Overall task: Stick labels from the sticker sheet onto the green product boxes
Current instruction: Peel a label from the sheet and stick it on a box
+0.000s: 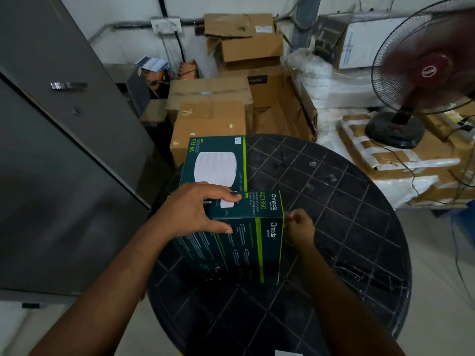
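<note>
Two dark green cardboard product boxes (231, 235) noted; we advise left hand (198, 209), gripping the nearer, steady it while right hand (299, 227), fingers curled narrow at its edge, contents indiscernible, presses firmly.

Dark green cardboard boxes (236, 242) with lime stripes; black round grid-patterned table (334, 201); maroon-hubbed fan (429, 70); brown cartons (210, 109).

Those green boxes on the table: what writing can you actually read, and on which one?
"Omada": near green box, on its top face and again on its side.
"AC1350": same box, top face.
"Wi-Fi 5": far green box.
The boxes' small print and the fan hub's logo are too blurred to read.
</note>
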A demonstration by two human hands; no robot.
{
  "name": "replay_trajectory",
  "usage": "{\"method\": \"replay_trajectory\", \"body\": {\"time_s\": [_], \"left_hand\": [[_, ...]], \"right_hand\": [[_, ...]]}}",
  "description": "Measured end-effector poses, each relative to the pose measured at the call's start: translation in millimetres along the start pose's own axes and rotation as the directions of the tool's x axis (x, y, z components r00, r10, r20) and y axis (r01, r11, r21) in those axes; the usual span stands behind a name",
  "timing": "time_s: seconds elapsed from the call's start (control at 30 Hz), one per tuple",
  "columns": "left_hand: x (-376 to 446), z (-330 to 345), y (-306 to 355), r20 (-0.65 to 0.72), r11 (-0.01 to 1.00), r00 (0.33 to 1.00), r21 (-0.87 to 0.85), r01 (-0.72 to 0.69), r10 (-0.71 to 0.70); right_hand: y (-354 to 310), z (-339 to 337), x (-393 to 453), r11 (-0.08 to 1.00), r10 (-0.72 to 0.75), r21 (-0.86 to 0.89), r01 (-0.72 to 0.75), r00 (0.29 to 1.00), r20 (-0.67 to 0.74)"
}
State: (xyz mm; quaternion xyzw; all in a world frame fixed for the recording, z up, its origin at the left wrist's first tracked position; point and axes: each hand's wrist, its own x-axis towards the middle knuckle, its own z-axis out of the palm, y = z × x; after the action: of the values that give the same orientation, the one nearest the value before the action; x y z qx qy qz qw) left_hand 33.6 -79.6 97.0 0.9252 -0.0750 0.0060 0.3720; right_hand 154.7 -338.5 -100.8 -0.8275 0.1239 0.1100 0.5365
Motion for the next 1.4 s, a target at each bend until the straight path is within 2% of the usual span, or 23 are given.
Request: {"method": "replay_trajectory", "body": {"time_s": [0.1, 0.17, 0.23, 0.33, 0.43, 0.5, 0.57, 0.63, 0.77, 0.83, 0.87, 0.9, 0.93, 0.97, 1.0, 1.03, 1.1, 1.17, 1.27, 1.4], "left_hand": [[0, 4, 3, 0.005, 0.999, 0.999, 0.039, -0.034, 0.033], [1, 7, 7, 0.018, 0.998, 0.999, 0.048, -0.050, 0.049], [2, 11, 15, 0.038, 0.997, 0.998, 0.060, -0.045, 0.043], [4, 17, 21, 0.016, 0.998, 0.999, 0.037, -0.041, 0.040], [6, 18, 17, -0.091, 0.988, 0.996, -0.151, -0.015, 0.001], [6, 14, 17, -0.177, 0.907, 0.980, -0.420, 0.013, -0.096], [5, 10, 13, -0.256, 0.819, 0.955, -0.574, -0.026, -0.149], [2, 7, 12, -0.270, 0.808, 0.953, -0.587, -0.053, -0.134], [-4, 5, 13, -0.253, 0.848, 0.957, -0.530, -0.018, -0.138], [-6, 7, 12, -0.236, 0.888, 0.965, -0.459, -0.008, -0.113], [-7, 8, 11, -0.223, 0.907, 0.970, -0.422, -0.003, -0.100], [-8, 8, 12, -0.212, 0.922, 0.973, -0.386, -0.001, -0.088], [-9, 9, 13, -0.204, 0.935, 0.976, -0.356, 0.003, -0.080], [-9, 11, 14, -0.197, 0.941, 0.978, -0.338, 0.003, -0.074], [-10, 11, 15, -0.192, 0.944, 0.979, -0.330, 0.004, -0.071], [-11, 12, 16, -0.186, 0.944, 0.980, -0.330, 0.003, -0.068], [-12, 12, 19, -0.179, 0.933, 0.982, -0.359, -0.001, -0.067], [-13, 12, 20, -0.177, 0.918, 0.982, -0.397, -0.008, -0.068], [-14, 10, 19, -0.168, 0.894, 0.982, -0.448, 0.005, -0.090], [-16, 9, 17, -0.144, 0.848, 0.983, -0.529, 0.021, -0.114]], "right_hand": [[-51, -34, -23, 0.959, -0.253, 0.104, 0.263, 0.962, -0.098], [-78, -54, -43, 0.901, -0.355, 0.185, 0.392, 0.912, -0.204], [-103, -72, -67, 0.829, -0.395, 0.297, 0.475, 0.871, -0.292], [-142, -89, -108, 0.692, -0.396, 0.502, 0.519, 0.854, -0.337], [-162, -94, -141, 0.664, -0.409, 0.519, 0.539, 0.842, -0.352], [-162, -92, -159, 0.713, -0.432, 0.451, 0.536, 0.843, -0.320], [-157, -86, -172, 0.780, -0.454, 0.342, 0.524, 0.850, -0.267], [-149, -77, -182, 0.828, -0.433, 0.293, 0.479, 0.877, -0.211], [-136, -66, -193, 0.902, -0.337, 0.243, 0.357, 0.934, -0.121], [-139, -67, -198, 0.936, -0.279, 0.170, 0.307, 0.945, -0.169], [-141, -68, -199, 0.952, -0.264, 0.088, 0.292, 0.934, -0.240], [-143, -70, -200, 0.953, -0.301, -0.062, 0.298, 0.895, -0.330], [-145, -71, -200, 0.912, -0.392, -0.284, 0.295, 0.829, -0.398], [-148, -73, -201, 0.820, -0.512, -0.498, 0.281, 0.749, -0.421], [-151, -73, -201, 0.726, -0.624, -0.616, 0.306, 0.669, -0.403], [-156, -72, -199, 0.662, -0.698, -0.647, 0.379, 0.625, -0.348], [-168, -66, -199, 0.596, -0.770, -0.534, 0.600, 0.615, -0.168], [-173, -55, -199, 0.531, -0.799, -0.474, 0.703, 0.601, -0.003], [-170, -42, -194, 0.373, -0.838, -0.613, 0.696, 0.536, 0.099], [-171, -44, -189, 0.261, -0.846, -0.744, 0.615, 0.517, 0.130]]}}
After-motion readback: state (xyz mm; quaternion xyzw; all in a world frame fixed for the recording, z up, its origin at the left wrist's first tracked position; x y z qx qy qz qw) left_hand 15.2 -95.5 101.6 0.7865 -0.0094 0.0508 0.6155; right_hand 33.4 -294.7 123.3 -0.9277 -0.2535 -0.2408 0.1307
